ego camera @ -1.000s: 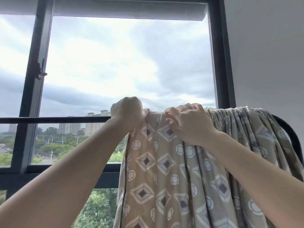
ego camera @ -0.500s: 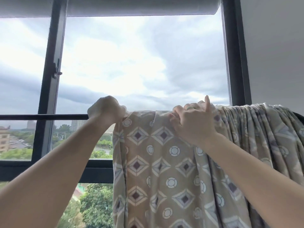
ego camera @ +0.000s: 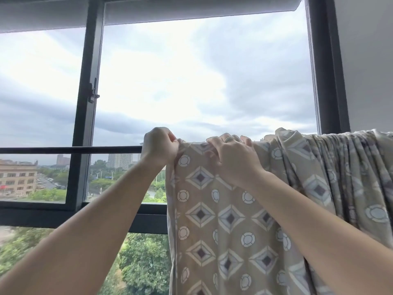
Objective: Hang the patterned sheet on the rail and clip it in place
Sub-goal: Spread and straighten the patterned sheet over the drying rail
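Horizontal rail [ego camera: 70,150] carries the draped patterned sheet [ego camera: 223,220]. The left hand [ego camera: 159,149] fists its free edge at the rail; the right hand [ego camera: 232,158], just beside, pinches the top fold. Bunched pleats lie right of the 2 hands; bare rail lies left, nearer the left hand.

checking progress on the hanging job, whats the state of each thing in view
patterned sheet: draped over the rail, flat at left, bunched at right, no clip visible
rail: horizontal, bare beyond the sheet's left edge
left hand: grips the sheet's left edge at the rail
right hand: fingers curled over the sheet's top edge
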